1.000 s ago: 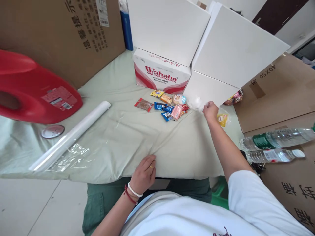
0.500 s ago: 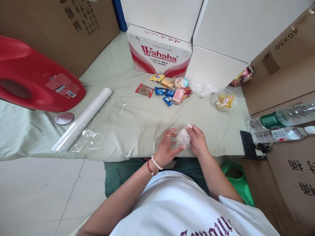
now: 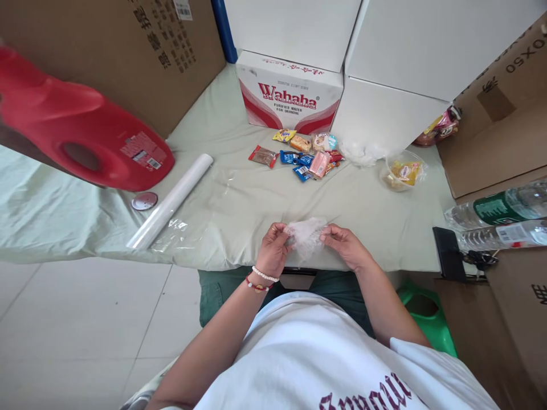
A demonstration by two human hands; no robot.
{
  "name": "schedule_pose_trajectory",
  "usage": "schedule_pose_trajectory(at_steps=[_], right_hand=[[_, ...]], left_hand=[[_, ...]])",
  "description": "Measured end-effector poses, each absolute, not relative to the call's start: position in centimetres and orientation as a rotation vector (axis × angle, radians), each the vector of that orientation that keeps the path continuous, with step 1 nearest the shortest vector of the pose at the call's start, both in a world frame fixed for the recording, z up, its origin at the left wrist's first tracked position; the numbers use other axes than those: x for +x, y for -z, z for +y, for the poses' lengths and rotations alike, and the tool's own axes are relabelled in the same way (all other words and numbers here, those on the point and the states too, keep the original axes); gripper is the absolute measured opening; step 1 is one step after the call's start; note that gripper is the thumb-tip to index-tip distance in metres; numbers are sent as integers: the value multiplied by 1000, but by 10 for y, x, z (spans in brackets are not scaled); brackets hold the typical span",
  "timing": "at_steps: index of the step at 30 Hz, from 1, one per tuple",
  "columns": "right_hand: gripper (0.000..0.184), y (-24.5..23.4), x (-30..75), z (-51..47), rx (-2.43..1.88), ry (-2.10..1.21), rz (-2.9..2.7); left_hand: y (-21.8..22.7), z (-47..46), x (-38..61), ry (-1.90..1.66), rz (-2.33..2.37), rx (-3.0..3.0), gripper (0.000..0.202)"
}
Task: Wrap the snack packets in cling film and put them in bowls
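A thin, crinkled clear plastic cover (image 3: 306, 236) is stretched between my hands above the front edge of the cloth-covered table. My left hand (image 3: 274, 246) pinches its left side between thumb and fingers. On the opposite side, my right hand (image 3: 345, 245) grips the cover's edge the same way. Beyond them lies a pile of wrapped snacks (image 3: 319, 164) in blue, pink, yellow and red packets. More crumpled clear plastic (image 3: 361, 151) rests against a white box. Right of it, a clear bowl (image 3: 387, 177) holds yellow packets.
A roll of plastic film (image 3: 173, 202), a round lid (image 3: 144, 200) and a large red jug (image 3: 102, 136) occupy the left. A Wahaha carton (image 3: 294, 94) stands behind the snacks. Plastic bottles (image 3: 496, 210) and a black phone (image 3: 448, 253) lie at the right edge.
The bunched plastic cover is now spread out between both hands. My left hand has closed from spread fingers to a pinch on its left edge. The view has shifted slightly left.
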State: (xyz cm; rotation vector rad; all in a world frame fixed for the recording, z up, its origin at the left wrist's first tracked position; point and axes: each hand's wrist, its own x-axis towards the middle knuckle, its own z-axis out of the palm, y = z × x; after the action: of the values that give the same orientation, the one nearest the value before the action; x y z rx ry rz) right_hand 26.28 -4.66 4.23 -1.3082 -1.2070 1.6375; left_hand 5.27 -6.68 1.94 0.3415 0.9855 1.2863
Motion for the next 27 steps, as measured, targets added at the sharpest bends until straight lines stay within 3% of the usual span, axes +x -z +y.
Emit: schedule_pose_trajectory(at_steps=[7,11,13,18,22,27], right_hand=[[47,-38,267,-50,-1364,-1738,-1080],[37,-41,267,-54,-1521,-1039,-1319],[33,-45,264,-57,-1512,-846,-1412],[45,-37,245,-61,-1502,-1138,-1522],[24,-28,234,-58,-1461,-1276,-1259],[29,-35,241,-55,-1368,-1510,-826]], left_hand=[[-18,-59,53,-1208,919,237,47],[-19,-59,58,-1239,936,266,46],[-20,-61,62,-1262,938,312,47],[-20,-61,67,-1334,926,350,46],[-17,-55,61,-1410,950,204,36],[-20,-51,47,-1342,892,121,29]])
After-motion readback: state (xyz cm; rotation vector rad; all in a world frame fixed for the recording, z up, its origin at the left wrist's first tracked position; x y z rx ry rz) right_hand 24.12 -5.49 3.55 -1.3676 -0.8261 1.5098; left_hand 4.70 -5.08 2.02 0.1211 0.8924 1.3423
